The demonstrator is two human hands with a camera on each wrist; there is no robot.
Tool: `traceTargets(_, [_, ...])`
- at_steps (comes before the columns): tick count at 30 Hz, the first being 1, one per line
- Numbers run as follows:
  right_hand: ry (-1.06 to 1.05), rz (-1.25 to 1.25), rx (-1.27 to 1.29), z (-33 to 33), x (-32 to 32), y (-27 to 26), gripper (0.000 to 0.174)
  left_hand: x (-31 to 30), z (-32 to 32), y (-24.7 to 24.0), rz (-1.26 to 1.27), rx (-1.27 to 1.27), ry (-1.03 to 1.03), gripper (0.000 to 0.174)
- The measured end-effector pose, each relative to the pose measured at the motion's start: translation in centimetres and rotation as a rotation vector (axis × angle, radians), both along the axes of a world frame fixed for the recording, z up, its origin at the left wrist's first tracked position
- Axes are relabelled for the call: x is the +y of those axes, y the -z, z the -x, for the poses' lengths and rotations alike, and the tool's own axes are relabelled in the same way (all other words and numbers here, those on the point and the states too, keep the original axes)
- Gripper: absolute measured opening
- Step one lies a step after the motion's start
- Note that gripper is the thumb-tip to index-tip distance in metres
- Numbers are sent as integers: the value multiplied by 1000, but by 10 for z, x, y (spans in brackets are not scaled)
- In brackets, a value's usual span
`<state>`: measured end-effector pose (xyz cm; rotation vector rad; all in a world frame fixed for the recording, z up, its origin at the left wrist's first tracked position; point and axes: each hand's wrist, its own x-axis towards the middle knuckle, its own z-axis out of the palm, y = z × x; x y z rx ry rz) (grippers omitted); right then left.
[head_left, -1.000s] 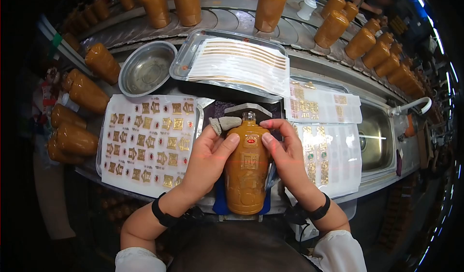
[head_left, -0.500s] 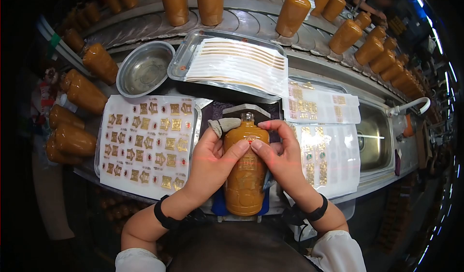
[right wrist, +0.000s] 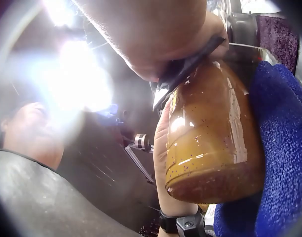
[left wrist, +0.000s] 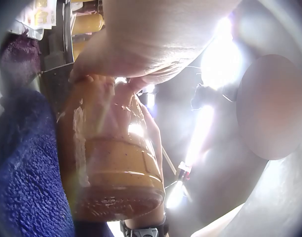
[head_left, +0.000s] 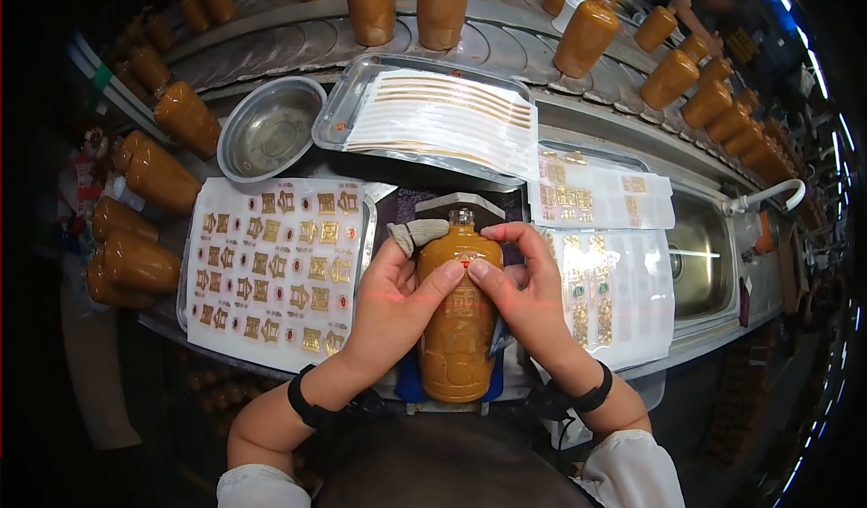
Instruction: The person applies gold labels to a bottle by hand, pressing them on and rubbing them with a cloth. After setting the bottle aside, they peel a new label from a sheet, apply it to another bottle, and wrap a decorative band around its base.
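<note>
A glossy amber-brown bottle [head_left: 456, 363] with a clear neck and raised gold characters lies tilted in front of the person. The left hand [head_left: 393, 300] curls round one shoulder of it, a grey fabric cover [head_left: 420, 233] on its index finger. On the other shoulder the right hand [head_left: 526, 300] holds it likewise. Both thumbs press side by side on a small red oval label [head_left: 466, 262], mostly covered by them. In the right wrist view, a dark flat piece with a pointed shiny tip [right wrist: 183, 71] sticks out from beneath the right hand. Blue cloth [left wrist: 30, 163] lies under the bottle.
A sheet of gold and red stickers [head_left: 271, 269] lies left, more sticker sheets [head_left: 614, 300] right. Behind are a tray [head_left: 334, 129] of gold strips and a metal bowl [head_left: 239, 147]. Bottles [head_left: 370, 7] stand on a conveyor; others [head_left: 140, 260] lean left. A sink [head_left: 704, 282] is at right.
Both thumbs have moved inward and down from the bottle's shoulders to meet over the red label, then stayed there. On the conveyor, the bottles have travelled to the right.
</note>
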<state>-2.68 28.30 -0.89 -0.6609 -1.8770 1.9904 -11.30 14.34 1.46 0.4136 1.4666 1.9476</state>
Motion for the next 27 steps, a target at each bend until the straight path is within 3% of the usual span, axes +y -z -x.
traceTargets(21, [-7, -17, 45, 0, 0, 5, 38, 0, 0, -1, 1, -9, -1, 41])
traceTargets(27, [-27, 65, 89, -2, 3, 11, 30, -5, 6, 3, 26, -52, -7, 37])
